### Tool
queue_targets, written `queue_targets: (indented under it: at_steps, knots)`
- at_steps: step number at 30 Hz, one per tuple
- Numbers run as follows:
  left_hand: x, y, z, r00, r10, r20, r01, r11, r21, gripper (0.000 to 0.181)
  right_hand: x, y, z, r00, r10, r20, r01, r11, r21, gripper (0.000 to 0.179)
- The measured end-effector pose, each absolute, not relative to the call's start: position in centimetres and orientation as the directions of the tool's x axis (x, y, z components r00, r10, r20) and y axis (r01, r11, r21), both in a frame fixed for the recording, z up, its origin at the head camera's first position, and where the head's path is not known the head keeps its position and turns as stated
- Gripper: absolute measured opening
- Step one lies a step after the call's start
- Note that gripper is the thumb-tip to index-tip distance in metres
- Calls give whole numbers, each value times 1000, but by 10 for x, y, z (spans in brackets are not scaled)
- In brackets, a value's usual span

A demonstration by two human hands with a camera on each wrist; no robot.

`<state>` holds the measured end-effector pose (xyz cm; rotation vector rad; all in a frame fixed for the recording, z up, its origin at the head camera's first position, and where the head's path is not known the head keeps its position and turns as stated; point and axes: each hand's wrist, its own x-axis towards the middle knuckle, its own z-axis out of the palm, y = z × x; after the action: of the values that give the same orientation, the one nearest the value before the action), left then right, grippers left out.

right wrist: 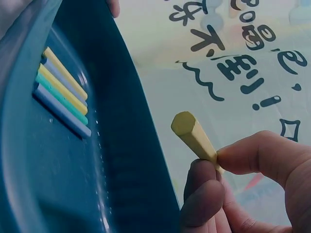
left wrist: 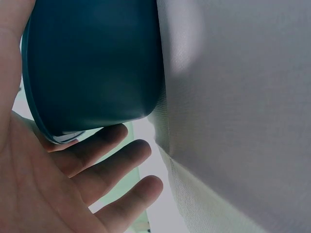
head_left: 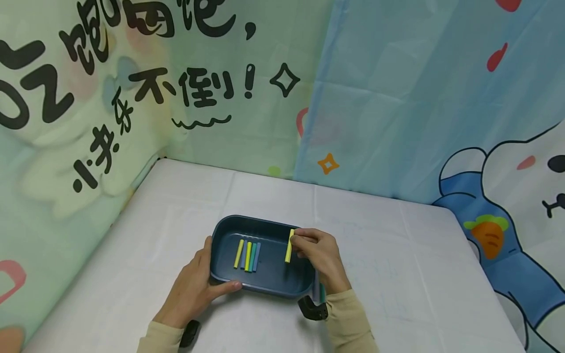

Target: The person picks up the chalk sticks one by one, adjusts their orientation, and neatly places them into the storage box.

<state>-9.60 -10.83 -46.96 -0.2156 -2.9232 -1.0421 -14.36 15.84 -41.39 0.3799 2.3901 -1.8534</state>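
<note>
A dark blue tray [head_left: 273, 287] with raised walls sits on the white table. My left hand [head_left: 194, 284] steadies its left near corner, thumb along the near rim. In the left wrist view, fairly straight fingers [left wrist: 114, 170] spread beside the outer wall. Between thumb and fingertips, my right hand [head_left: 318, 252] pinches a yellow six-sided stick [right wrist: 194, 136]. That stick, chalk-like with a flat end, is held over the tray's right part. Inside the tray's left half, several yellow, blue and green sticks [head_left: 249, 257] lie side by side in a row.
Grey and green sticks or strips [head_left: 322, 293] show beside the tray's right end, partly hidden by the right wrist. Each wrist wears a black device [head_left: 312, 309]. Printed cloth walls [head_left: 247, 142] border the table [head_left: 410, 264] behind and at the left.
</note>
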Motion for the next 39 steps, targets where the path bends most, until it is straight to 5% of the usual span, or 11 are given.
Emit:
queue_targets:
  at_steps: [14, 26, 34, 39]
  knots:
    - [-97, -108, -472, -990, 117, 74, 137, 773, 619, 126, -151, 137, -426, -970, 158, -187, 222, 250, -943, 29]
    - [-98, -110, -469, -984, 139, 107, 175, 753, 634, 124, -198, 144, -513, -970, 185, -156, 206, 293, -934, 31]
    - [-99, -109, -470, -984, 143, 105, 177, 754, 633, 124, -165, 112, -435, -959, 138, -249, 278, 277, -920, 28]
    - [-98, -110, -470, -985, 144, 97, 172, 754, 634, 125, -167, 107, -441, -957, 114, -268, 290, 293, -911, 25]
